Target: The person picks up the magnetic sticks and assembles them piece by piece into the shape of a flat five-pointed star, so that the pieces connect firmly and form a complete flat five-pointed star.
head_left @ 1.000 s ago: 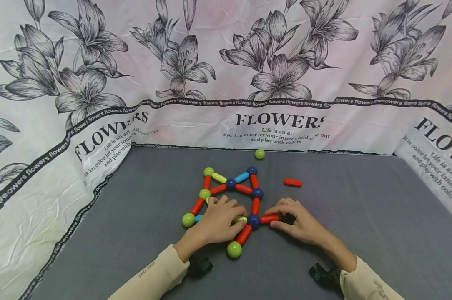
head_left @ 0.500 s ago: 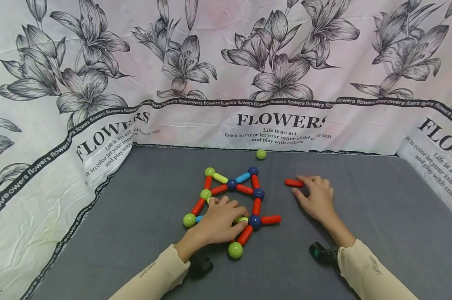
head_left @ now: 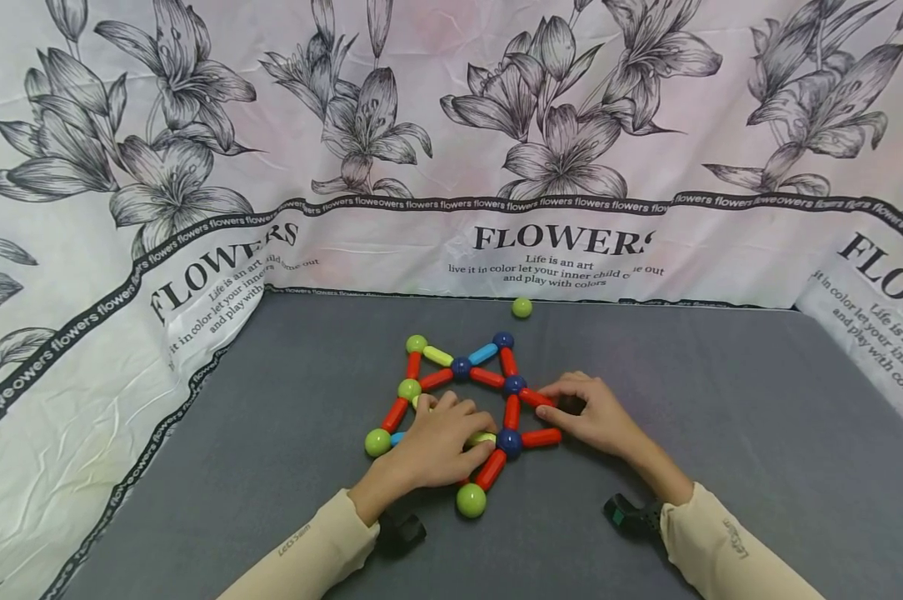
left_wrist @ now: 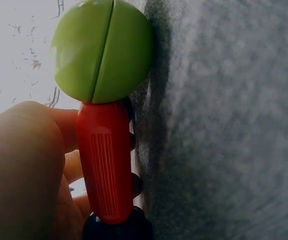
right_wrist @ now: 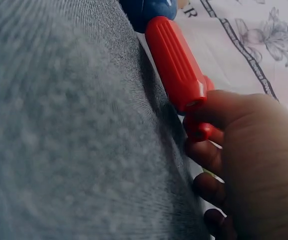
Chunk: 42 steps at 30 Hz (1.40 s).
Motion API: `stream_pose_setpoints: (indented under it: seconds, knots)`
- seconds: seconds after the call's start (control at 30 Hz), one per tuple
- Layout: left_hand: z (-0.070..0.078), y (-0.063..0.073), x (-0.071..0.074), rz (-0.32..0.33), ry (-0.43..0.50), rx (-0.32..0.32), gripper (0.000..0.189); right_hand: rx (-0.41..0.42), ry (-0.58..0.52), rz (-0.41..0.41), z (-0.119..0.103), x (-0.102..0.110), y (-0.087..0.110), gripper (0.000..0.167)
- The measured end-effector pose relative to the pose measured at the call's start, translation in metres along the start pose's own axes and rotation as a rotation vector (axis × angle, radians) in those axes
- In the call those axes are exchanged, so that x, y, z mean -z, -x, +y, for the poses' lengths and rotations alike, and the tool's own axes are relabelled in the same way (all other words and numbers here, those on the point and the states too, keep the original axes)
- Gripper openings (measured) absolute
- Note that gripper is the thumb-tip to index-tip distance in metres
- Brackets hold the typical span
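A flat frame of magnetic sticks and balls lies on the grey cloth, with a dark blue ball [head_left: 508, 442] at its front right. My left hand [head_left: 440, 442] reaches over the frame and grips it, its thumb by a yellow-green stick [head_left: 483, 437] and its palm hiding the middle. My right hand [head_left: 597, 412] pinches a red stick [head_left: 536, 397] whose other end meets a second blue ball [head_left: 515, 385]. Just in front, another red stick [right_wrist: 176, 65] juts right from the front blue ball. In the left wrist view, a green ball [left_wrist: 104, 50] tops a red stick [left_wrist: 104, 165].
A loose green ball [head_left: 522, 308] lies at the back of the grey cloth [head_left: 721, 433]. Behind it hangs a flower-printed cloth [head_left: 391, 250]. Dark wrist cameras sit under both forearms.
My right hand let go of the front red stick, reached the loose one at the right, and brought it left to the blue ball. My left hand stays in place.
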<state>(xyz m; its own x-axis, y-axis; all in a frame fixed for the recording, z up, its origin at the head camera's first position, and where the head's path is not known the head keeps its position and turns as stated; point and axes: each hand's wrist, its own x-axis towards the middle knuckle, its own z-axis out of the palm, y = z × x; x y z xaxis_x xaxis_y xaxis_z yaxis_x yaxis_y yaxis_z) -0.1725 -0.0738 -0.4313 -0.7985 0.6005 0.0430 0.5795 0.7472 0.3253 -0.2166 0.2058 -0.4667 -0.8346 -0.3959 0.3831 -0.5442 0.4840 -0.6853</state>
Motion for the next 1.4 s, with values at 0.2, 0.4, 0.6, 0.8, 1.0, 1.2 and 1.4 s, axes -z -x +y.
stream_pose_setpoints:
  seconds: [0.2, 0.4, 0.6, 0.8, 1.0, 1.2, 1.4]
  knots:
    - [0.0, 0.001, 0.001, -0.003, 0.005, 0.0, 0.022, -0.034, 0.016, 0.016, -0.004, 0.001, 0.001, 0.012]
    - [-0.001, 0.001, 0.001, -0.008, -0.003, 0.005, 0.023, -0.06, 0.067, 0.015, -0.004, 0.0, 0.0, 0.011]
    - [-0.004, 0.001, 0.003, -0.015, -0.004, 0.007, 0.023, -0.062, 0.061, 0.013, -0.002, -0.003, -0.004, 0.01]
    - [-0.009, 0.001, 0.007, -0.061, 0.02, 0.004, 0.02, -0.096, -0.022, -0.028, 0.001, -0.001, -0.013, 0.017]
    - [-0.013, 0.002, 0.014, -0.109, 0.062, 0.009, 0.02, -0.208, -0.051, 0.056, 0.014, 0.002, -0.045, 0.022]
    - [-0.02, 0.003, 0.019, -0.131, 0.096, 0.019, 0.015, -0.275, -0.021, 0.16, 0.033, 0.0, -0.081, 0.027]
    - [-0.029, 0.002, 0.019, -0.139, 0.142, 0.017, 0.011, -0.22, 0.09, 0.183, 0.041, -0.004, -0.107, 0.046]
